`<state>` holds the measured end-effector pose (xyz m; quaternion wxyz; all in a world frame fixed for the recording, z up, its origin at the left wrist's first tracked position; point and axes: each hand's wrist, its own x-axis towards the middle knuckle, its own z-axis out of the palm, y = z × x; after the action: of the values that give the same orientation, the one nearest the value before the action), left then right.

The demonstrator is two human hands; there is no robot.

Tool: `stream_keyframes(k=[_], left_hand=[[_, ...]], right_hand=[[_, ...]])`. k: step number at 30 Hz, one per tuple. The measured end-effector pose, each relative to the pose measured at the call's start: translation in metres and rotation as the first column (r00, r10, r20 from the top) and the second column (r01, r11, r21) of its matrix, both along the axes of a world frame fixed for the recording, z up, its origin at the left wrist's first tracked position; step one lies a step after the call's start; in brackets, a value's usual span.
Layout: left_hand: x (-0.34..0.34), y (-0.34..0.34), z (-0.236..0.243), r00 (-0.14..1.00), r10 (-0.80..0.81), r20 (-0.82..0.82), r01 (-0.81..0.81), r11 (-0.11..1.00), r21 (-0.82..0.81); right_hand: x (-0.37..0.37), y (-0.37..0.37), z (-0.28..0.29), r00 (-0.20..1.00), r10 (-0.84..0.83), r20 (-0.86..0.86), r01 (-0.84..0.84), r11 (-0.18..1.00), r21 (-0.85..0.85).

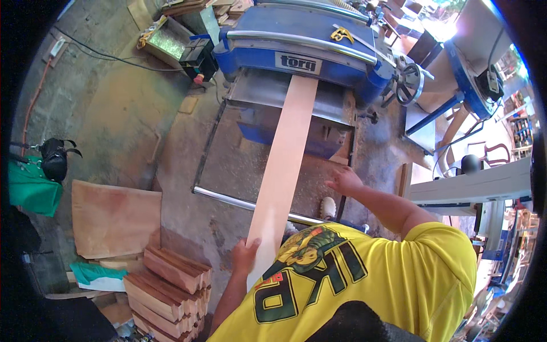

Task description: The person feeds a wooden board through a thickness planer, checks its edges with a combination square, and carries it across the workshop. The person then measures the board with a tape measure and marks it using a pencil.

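So the long pale board (286, 151) runs from the blue thickness planer (299, 43) at 12 o'clock down to about 6:30, by the person's yellow shirt (393, 268). Of the hands, the left hand (245, 255), near 6:30, has hold of the board's left edge, thumb showing, other fingers hidden, so can't tell how tight. The right hand (345, 181), at 3, is loosely half-open and holding nothing, near the board but off it. Stacked wood blocks (168, 290) sit at 7.
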<state>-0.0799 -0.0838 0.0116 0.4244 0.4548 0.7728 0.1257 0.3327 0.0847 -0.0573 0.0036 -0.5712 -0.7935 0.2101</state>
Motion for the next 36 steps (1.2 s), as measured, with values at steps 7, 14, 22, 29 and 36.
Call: stream_keyframes(k=[7, 14, 22, 29, 36], left_hand=[[0.009, 0.011, -0.009, 0.991, -0.039, -0.124, 0.055, 0.990, 0.129], [0.011, 0.021, -0.019, 0.964, -0.124, -0.237, 0.218, 0.877, 0.428], [0.025, 0.039, 0.001, 0.828, -0.335, -0.450, 0.519, 0.761, 0.390], [0.038, 0.057, 0.001, 0.843, -0.318, -0.434, 0.498, 0.766, 0.406], [0.048, 0.072, -0.011, 0.848, -0.290, -0.445, 0.465, 0.810, 0.358]], right_hand=[[-0.021, -0.009, 0.016, 0.998, -0.037, -0.057, 0.047, 0.980, 0.194], [-0.024, -0.005, 0.011, 0.996, 0.014, -0.093, 0.015, 0.952, 0.305], [-0.022, -0.008, 0.006, 0.994, 0.014, -0.107, 0.023, 0.941, 0.338], [-0.019, -0.008, 0.008, 0.996, 0.042, -0.075, -0.013, 0.936, 0.353], [-0.018, -0.012, 0.006, 0.995, 0.030, -0.099, 0.006, 0.939, 0.345]])
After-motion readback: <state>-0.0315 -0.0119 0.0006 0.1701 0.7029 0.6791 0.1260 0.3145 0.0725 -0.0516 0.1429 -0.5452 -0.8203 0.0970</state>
